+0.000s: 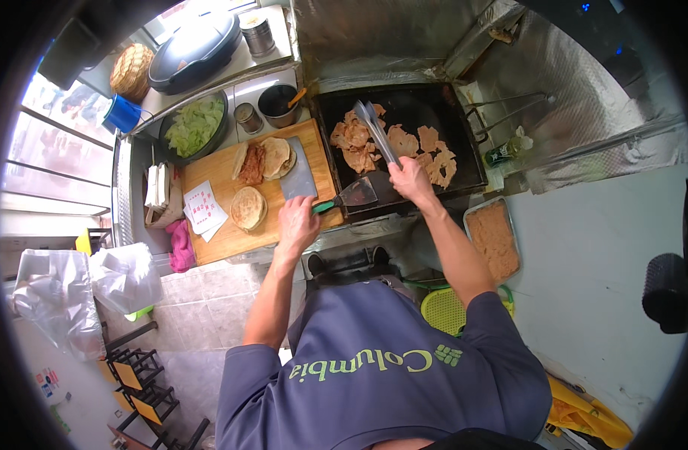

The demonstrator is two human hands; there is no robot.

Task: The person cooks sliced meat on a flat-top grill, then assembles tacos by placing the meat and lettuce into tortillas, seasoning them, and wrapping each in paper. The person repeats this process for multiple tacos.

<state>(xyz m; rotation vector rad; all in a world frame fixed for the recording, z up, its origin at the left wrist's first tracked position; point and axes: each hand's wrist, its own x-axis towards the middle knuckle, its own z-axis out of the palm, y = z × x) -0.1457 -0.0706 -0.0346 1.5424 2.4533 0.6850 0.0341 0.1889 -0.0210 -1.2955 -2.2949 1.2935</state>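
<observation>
My left hand [298, 223] is closed round the green handle of a spatula [357, 193], whose flat metal blade rests at the griddle's near left corner. Metal tongs [377, 132] are in my right hand [411, 180], their tips over the browned meat slices [352, 135] at the left of the black griddle [404, 105]. More thin meat pieces [436, 154] lie right of the tongs. A wide grey blade [297, 169] lies on the wooden cutting board [231, 244], just beyond my left hand. Round flatbreads [248, 208] sit on the board; an opened one [278, 158] has reddish meat beside it.
Behind the board stand a bowl of chopped lettuce [194, 127], a shaker tin [248, 118] and a dark pot [278, 101]. Printed paper sleeves [205, 210] lie at its left edge. A tray of pinkish-brown food [492, 241] and a bottle [509, 148] are right of the griddle.
</observation>
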